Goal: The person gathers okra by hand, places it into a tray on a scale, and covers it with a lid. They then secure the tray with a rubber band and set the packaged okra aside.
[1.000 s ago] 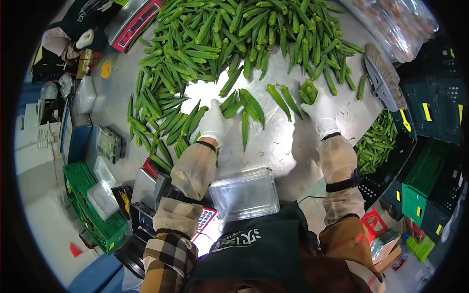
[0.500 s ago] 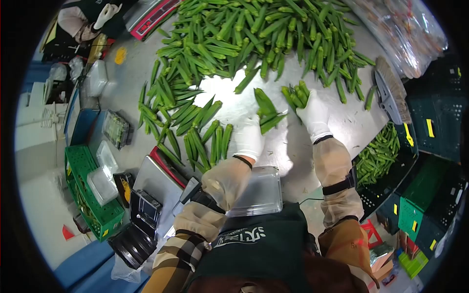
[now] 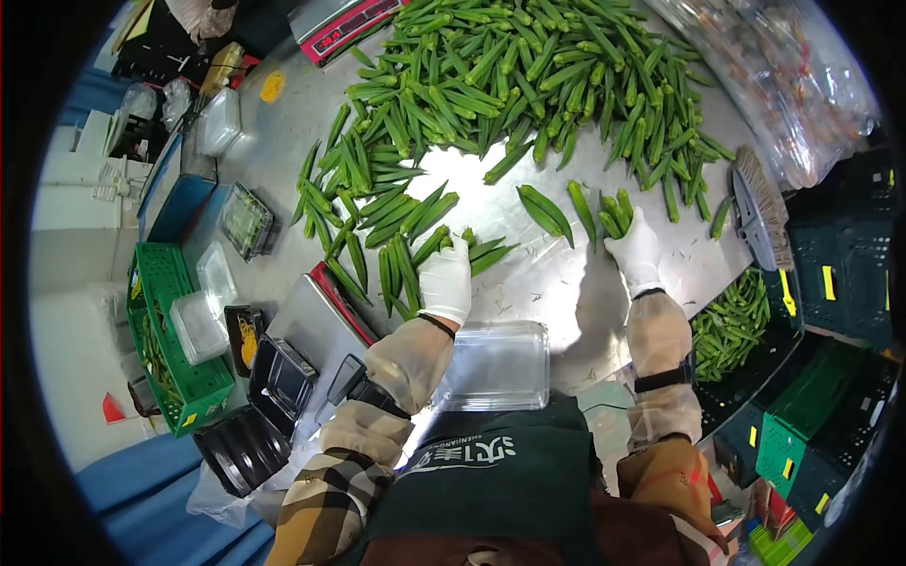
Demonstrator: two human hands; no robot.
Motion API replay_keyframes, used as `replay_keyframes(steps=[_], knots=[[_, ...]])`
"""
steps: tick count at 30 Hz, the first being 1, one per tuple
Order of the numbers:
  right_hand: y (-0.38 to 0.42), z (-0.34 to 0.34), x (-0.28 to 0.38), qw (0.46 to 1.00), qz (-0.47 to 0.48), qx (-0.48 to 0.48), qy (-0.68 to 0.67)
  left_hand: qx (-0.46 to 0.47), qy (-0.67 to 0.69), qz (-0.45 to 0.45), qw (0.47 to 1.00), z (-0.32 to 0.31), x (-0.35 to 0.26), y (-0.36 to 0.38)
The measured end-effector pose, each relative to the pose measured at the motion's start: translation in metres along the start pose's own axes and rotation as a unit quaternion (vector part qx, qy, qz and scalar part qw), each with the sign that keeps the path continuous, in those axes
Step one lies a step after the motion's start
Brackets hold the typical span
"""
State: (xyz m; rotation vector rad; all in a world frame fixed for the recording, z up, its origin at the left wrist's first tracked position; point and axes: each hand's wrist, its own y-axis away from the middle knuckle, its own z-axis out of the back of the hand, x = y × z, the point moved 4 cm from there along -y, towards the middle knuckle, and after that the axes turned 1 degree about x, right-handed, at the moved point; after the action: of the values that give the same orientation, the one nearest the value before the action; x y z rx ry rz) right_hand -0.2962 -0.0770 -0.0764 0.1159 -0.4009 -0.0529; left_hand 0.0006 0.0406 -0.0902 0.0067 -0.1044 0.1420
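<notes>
My left hand (image 3: 445,281), in a white glove, is closed around okra pods (image 3: 491,255) whose tips stick out to its right. It sits at the right end of a row of okra (image 3: 398,269); its fingertips are partly hidden. A small bunch of okra (image 3: 616,213) is gripped in my gloved right hand (image 3: 637,251), just above the metal table (image 3: 576,321). Between the hands lie a pair of okra pods (image 3: 545,213) and a single okra pod (image 3: 582,211). Close to my body is a clear plastic tray (image 3: 498,366).
A large okra heap (image 3: 528,75) covers the far side. A brush (image 3: 760,208) and plastic bags (image 3: 774,85) are at right, above a crate of okra (image 3: 731,325). Scales (image 3: 344,33), a packed tray (image 3: 247,222) and a green crate (image 3: 179,349) stand at left.
My left hand has moved left toward the okra row with pods in it. Pods near it now lie separately in the middle. My right hand still holds its bunch. The view has shifted slightly.
</notes>
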Motion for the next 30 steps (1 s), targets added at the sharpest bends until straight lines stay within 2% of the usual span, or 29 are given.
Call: replay_keyframes(steps=[2, 3, 4, 5, 6, 7, 8, 10, 12, 14, 17, 20, 21, 24, 25, 28, 30], knots=[[-0.001, -0.012, -0.015, 0.974, 0.037, 0.011, -0.225, -0.008, -0.043, -0.012, 0.999, 0.001, -0.002, 0.001], [0.002, -0.017, -0.020, 0.941, 0.054, 0.020, -0.334, 0.028, 0.057, 0.005, 0.998, 0.004, 0.004, -0.002], [0.011, -0.006, -0.010, 0.920, 0.005, 0.098, -0.379, 0.127, 0.175, 0.080, 0.973, 0.020, 0.010, -0.008], [0.028, 0.020, 0.014, 0.890, -0.044, 0.172, -0.421, 0.100, 0.370, 0.098, 0.919, 0.001, 0.021, -0.008], [0.045, 0.034, 0.036, 0.849, -0.092, 0.245, -0.458, 0.069, 0.549, 0.109, 0.826, -0.018, 0.031, -0.009], [0.061, 0.038, 0.061, 0.805, -0.059, 0.239, -0.540, 0.185, 0.685, 0.143, 0.691, 0.012, 0.023, -0.009], [0.069, 0.028, 0.070, 0.788, -0.042, 0.264, -0.555, 0.242, 0.720, 0.160, 0.630, 0.036, 0.016, -0.004], [0.085, 0.001, 0.080, 0.763, -0.020, 0.312, -0.565, 0.273, 0.753, 0.161, 0.576, 0.056, 0.001, 0.011], [0.104, -0.009, 0.095, 0.732, -0.028, 0.351, -0.583, 0.277, 0.809, 0.113, 0.505, 0.072, -0.011, 0.030], [0.120, -0.014, 0.106, 0.703, -0.035, 0.372, -0.605, 0.270, 0.820, 0.100, 0.496, 0.068, -0.006, 0.044], [0.137, -0.022, 0.112, 0.662, -0.048, 0.380, -0.644, 0.306, 0.844, 0.129, 0.422, 0.079, 0.007, 0.071], [0.151, -0.027, 0.112, 0.611, -0.083, 0.420, -0.666, 0.305, 0.888, 0.156, 0.308, 0.088, 0.013, 0.090], [0.155, -0.028, 0.115, 0.586, -0.098, 0.434, -0.677, 0.308, 0.887, 0.127, 0.319, 0.090, 0.016, 0.095], [0.171, -0.024, 0.132, 0.550, -0.117, 0.447, -0.695, 0.291, 0.917, 0.166, 0.218, 0.092, 0.026, 0.110], [0.178, -0.017, 0.142, 0.536, -0.117, 0.448, -0.706, 0.289, 0.912, 0.152, 0.250, 0.096, 0.033, 0.116], [0.194, -0.014, 0.163, 0.481, -0.095, 0.480, -0.728, 0.258, 0.941, 0.124, 0.180, 0.115, 0.051, 0.128], [0.205, -0.014, 0.176, 0.438, -0.081, 0.511, -0.735, 0.234, 0.946, 0.154, 0.162, 0.109, 0.068, 0.140]])
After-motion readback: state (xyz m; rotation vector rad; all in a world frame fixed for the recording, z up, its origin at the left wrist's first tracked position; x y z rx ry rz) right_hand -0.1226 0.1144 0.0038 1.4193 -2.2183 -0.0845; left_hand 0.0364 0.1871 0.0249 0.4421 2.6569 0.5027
